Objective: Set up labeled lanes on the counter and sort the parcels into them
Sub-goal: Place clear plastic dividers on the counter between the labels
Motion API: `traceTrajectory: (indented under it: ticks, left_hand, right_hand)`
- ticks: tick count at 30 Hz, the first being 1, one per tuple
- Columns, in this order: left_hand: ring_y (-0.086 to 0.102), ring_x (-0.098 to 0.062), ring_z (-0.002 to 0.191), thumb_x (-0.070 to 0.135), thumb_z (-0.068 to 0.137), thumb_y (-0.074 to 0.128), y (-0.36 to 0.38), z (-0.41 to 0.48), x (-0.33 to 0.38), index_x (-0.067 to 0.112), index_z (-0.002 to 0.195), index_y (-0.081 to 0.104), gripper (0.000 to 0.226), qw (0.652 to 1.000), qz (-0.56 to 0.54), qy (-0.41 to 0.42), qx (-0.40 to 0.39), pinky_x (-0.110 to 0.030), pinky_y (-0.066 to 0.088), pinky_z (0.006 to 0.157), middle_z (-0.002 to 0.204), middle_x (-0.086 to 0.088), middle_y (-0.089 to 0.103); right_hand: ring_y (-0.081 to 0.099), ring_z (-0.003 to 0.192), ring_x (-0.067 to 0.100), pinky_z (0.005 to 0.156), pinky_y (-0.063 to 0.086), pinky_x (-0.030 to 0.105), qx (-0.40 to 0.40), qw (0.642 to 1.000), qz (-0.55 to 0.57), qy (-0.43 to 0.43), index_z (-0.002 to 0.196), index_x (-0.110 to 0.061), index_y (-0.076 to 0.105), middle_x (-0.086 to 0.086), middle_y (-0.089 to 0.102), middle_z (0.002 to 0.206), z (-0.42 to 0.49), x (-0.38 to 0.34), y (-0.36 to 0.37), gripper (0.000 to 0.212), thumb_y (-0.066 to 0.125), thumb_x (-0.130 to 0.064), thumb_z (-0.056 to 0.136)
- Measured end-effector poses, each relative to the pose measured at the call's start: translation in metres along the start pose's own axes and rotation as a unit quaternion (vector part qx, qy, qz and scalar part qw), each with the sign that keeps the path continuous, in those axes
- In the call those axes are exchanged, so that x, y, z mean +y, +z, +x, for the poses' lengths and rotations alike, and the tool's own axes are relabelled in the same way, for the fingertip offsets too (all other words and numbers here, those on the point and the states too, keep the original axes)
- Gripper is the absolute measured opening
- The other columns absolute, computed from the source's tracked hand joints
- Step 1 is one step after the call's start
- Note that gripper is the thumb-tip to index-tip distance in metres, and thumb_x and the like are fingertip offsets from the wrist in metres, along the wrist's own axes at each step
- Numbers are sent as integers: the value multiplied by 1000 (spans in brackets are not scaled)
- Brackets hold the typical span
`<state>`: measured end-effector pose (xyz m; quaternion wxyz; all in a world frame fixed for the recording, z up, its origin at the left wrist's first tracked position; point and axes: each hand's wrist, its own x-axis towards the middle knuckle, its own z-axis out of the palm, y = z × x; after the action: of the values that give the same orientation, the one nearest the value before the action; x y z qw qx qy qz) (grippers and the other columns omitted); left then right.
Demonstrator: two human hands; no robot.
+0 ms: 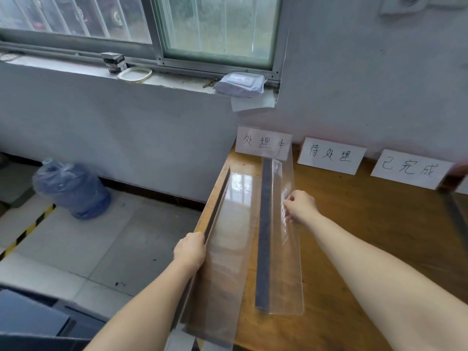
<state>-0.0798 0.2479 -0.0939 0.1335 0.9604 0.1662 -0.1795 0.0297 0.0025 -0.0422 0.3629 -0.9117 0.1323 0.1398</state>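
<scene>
Our left hand curls round the top edge of the left clear divider and our right hand pinches the right clear divider. Both dividers stand on the bench, probably to square a lane below the first label card. That lane holds no parcel yet, and none is in view.

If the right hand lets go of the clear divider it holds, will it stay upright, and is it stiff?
Probably stiff: the clear divider keeps a straight edge though the right hand pinches one spot. It may tip, since only a narrow dark strip carries it.
</scene>
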Motion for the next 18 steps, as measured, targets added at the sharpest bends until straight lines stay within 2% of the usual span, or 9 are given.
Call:
traceTrajectory:
  ticks: [3,5,8,12,16,18]
  left_hand:
    - [62,-30,95,12,95,41,-3,0,2,11,104,57,18,1000,-8,7,-11,-40,55,80,107,-10,63]
    - [61,-31,95,11,94,43,-3,-4,3,13,109,48,16,1000,-27,10,12,-38,52,75,106,-9,61]
    - [59,-35,93,4,90,43,-4,-12,6,15,97,35,15,997,-40,15,62,-37,43,67,102,-10,58]
    - [60,-35,93,6,91,44,-10,-19,7,12,85,39,10,995,-52,10,87,-34,40,65,101,-12,62]
    - [61,-31,95,12,94,42,-22,-24,10,15,85,41,10,995,-9,9,96,-32,38,66,101,-7,64]
    - [60,-31,92,9,94,41,-28,-25,10,14,83,40,12,994,-2,4,109,-32,37,65,101,-7,64]
  right_hand:
    - [71,80,32,74,60,45,0,1000,1,-1,96,-7,63,16,69,90,-2,-3,-1,16,49,-14,93]
    - [71,78,33,74,60,47,3,1000,0,0,94,-8,63,17,69,89,-4,-4,-2,15,50,-14,92]
    - [70,80,33,74,60,47,2,1000,-4,-4,83,-10,61,17,69,89,-7,-4,-7,14,48,-10,90]
    - [70,79,32,73,61,44,-4,1000,-9,-5,86,-10,58,15,67,89,-13,-2,-11,12,48,-12,91]
    - [57,65,25,62,51,36,4,1000,-14,-8,71,-13,48,11,61,80,-16,2,-12,20,46,-10,91]
    - [66,70,26,67,58,37,8,1000,-22,-7,72,-15,50,10,66,84,-18,2,-13,21,47,-12,92]
